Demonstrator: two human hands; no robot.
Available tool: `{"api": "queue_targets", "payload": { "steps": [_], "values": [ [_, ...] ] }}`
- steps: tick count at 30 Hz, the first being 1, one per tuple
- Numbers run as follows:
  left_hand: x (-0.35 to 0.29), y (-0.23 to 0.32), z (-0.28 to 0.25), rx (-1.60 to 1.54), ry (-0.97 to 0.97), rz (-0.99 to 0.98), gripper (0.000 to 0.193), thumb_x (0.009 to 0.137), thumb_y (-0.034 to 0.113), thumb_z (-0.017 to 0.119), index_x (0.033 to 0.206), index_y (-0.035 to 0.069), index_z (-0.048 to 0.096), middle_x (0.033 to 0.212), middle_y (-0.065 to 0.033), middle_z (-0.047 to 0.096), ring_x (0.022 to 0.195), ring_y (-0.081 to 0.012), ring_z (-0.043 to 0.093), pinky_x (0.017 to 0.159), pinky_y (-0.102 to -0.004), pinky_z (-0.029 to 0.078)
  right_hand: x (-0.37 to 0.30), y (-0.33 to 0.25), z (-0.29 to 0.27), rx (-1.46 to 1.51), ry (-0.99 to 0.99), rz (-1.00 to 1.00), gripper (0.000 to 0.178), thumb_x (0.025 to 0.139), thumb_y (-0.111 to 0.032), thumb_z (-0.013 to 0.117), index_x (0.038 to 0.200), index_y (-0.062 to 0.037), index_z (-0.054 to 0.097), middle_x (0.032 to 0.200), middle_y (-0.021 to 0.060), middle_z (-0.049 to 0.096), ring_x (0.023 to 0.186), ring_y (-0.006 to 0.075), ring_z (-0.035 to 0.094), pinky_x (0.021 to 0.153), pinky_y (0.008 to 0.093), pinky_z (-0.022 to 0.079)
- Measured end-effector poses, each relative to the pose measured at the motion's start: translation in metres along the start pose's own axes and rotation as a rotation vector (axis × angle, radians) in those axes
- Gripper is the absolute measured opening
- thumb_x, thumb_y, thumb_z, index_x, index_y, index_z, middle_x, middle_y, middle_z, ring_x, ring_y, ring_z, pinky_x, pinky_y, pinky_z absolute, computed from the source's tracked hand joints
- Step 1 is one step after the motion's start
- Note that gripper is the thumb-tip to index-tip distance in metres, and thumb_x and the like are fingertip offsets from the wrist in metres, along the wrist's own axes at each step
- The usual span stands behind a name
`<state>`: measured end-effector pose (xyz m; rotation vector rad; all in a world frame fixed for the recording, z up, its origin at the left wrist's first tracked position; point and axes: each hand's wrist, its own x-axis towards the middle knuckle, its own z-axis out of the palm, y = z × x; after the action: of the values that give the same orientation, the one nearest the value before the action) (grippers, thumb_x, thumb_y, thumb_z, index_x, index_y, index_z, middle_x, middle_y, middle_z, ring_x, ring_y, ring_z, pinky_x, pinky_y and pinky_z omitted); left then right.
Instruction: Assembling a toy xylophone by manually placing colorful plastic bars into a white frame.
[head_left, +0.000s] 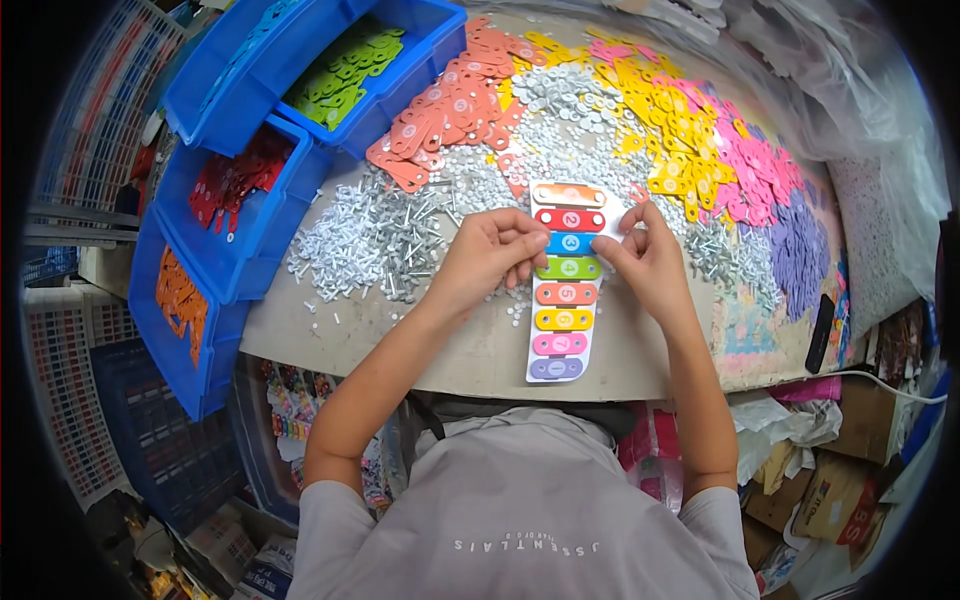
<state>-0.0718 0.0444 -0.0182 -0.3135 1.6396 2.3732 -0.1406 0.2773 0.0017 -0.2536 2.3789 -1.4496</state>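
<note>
A toy xylophone [556, 375] lies upright in front of me on the table, a white base with a column of coloured bars. At the left end of its blue bar [571, 243], my left hand [497, 250] is closed in a pinch; anything between its fingertips is too small to make out. My right hand [645, 255] has its thumb pressed on the bar's right end, with the other fingers curled beside the base. White round caps sit on the ends of the orange bar [565, 195] and red bar [568, 219] above. The lower bars show bare holes.
Heaps of white pins [345, 240], metal pins [412, 225], salmon bars [455, 110], yellow bars [680, 120], pink bars [755, 175] and purple bars [798, 250] surround the xylophone. Blue bins [232, 270] line the left edge. A black object [820, 333] lies at right.
</note>
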Motion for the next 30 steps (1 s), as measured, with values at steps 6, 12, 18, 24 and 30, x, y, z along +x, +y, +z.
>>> {"api": "queue_targets", "payload": {
  "steps": [6, 12, 18, 24, 30],
  "values": [
    [0.006, 0.001, 0.006, 0.158, 0.057, -0.043, 0.043, 0.094, 0.014, 0.073, 0.125, -0.002, 0.048, 0.081, -0.0066, 0.071, 0.065, -0.0064, 0.061, 0.052, -0.0196, 0.042, 0.009, -0.02, -0.011, -0.167, -0.118, 0.033, 0.059, 0.087, -0.024, 0.082, 0.13, -0.0032, 0.048, 0.063, -0.0036, 0.051, 0.054, 0.0048, 0.046, 0.048, 0.0241, 0.032],
    [0.016, 0.014, 0.003, 0.178, 0.007, -0.203, 0.046, 0.092, 0.017, 0.074, 0.123, 0.002, 0.044, 0.087, -0.0079, 0.069, 0.067, -0.0063, 0.058, 0.054, -0.0214, 0.041, 0.027, -0.024, -0.015, -0.113, -0.335, 0.183, 0.076, 0.087, -0.028, 0.081, 0.144, 0.0005, 0.039, 0.066, -0.0001, 0.053, 0.056, 0.0073, 0.05, 0.048, 0.0248, 0.037],
    [0.028, -0.003, -0.004, 0.195, -0.077, -0.08, 0.048, 0.088, 0.009, 0.073, 0.117, -0.002, 0.036, 0.102, -0.0195, 0.069, 0.091, -0.0183, 0.071, 0.07, -0.0291, 0.056, 0.029, -0.016, -0.014, -0.098, -0.353, 0.204, 0.073, 0.09, -0.026, 0.079, 0.144, 0.0003, 0.037, 0.071, 0.0, 0.055, 0.058, 0.0076, 0.051, 0.048, 0.0249, 0.037],
    [0.027, -0.005, 0.001, 0.28, -0.035, -0.027, 0.043, 0.09, 0.009, 0.072, 0.115, 0.0, 0.039, 0.097, -0.0146, 0.068, 0.087, -0.0158, 0.069, 0.068, -0.0282, 0.054, 0.028, -0.013, -0.013, -0.149, -0.332, 0.144, 0.062, 0.093, -0.022, 0.075, 0.139, -0.0012, 0.04, 0.073, 0.0, 0.056, 0.058, 0.0073, 0.05, 0.049, 0.0248, 0.038],
    [0.026, -0.012, 0.0, 0.266, -0.015, 0.067, 0.044, 0.092, 0.012, 0.073, 0.12, 0.0, 0.041, 0.089, -0.0096, 0.068, 0.08, -0.0104, 0.065, 0.063, -0.0251, 0.049, 0.025, -0.009, -0.014, -0.181, -0.306, 0.096, 0.06, 0.093, -0.021, 0.074, 0.14, -0.0037, 0.041, 0.072, -0.0007, 0.056, 0.058, 0.0073, 0.05, 0.049, 0.0255, 0.038]
  ]
}}
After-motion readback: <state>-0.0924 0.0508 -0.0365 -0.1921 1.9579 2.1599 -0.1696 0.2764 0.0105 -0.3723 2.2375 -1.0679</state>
